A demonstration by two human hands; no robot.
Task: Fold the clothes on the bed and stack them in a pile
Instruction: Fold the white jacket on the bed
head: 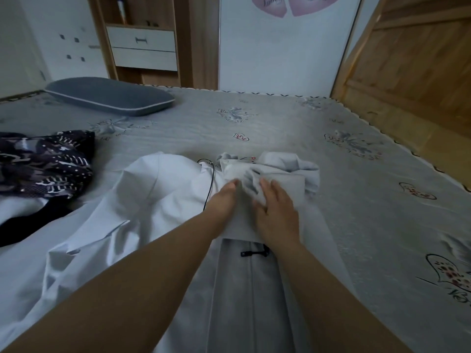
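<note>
A light grey garment (285,171) lies bunched at the middle of the bed (280,118), its lower part running toward me with a black toggle (253,252). My left hand (223,200) grips a fold of the garment's cloth, thumb on top. My right hand (276,212) lies flat on the cloth, fingers straight and spread. A white garment (142,200) with a thin black cord (211,182) sprawls to the left of both hands. A dark patterned garment (46,164) lies crumpled at the far left.
A grey pillow (109,95) rests at the bed's far left. A wooden headboard (413,72) stands along the right side. Beyond the bed are a drawer unit (144,49) and a white door (283,47). The patterned bedsheet is bare on the right.
</note>
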